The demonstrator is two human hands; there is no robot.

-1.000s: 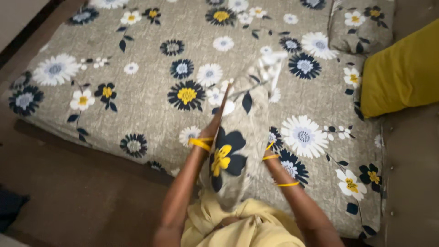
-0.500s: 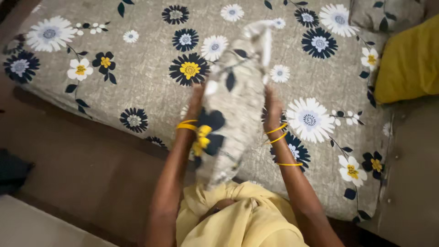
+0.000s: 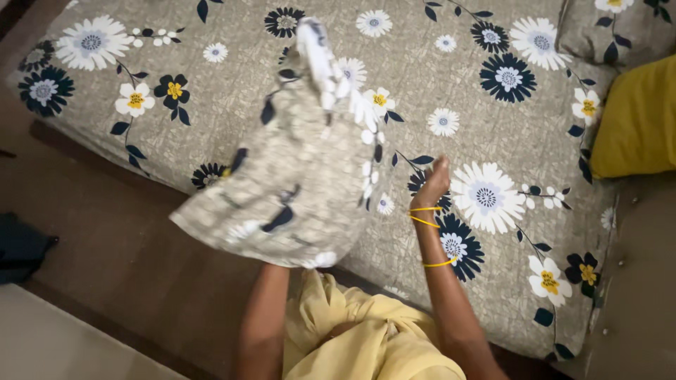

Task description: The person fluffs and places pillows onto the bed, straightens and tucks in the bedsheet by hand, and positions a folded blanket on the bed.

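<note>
The floral pillow (image 3: 296, 176) could be dropped, since the left hand is hidden behind it and the right hand (image 3: 433, 184) is loosely curled, empty.

pale yellow garment (image 3: 366, 338), thin yellow bangles (image 3: 424, 214) on right wrist.

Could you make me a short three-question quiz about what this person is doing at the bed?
1. True or false: the floral pillow lies flat on the bed.
2. Which hand is out in the open, clear of the pillow?
3. What colour is the cushion at the right edge? A red, B yellow, C blue.

Key:
1. False, it is lifted.
2. The right hand; the left hand is hidden behind the pillow.
3. B, the yellow cushion.
</note>
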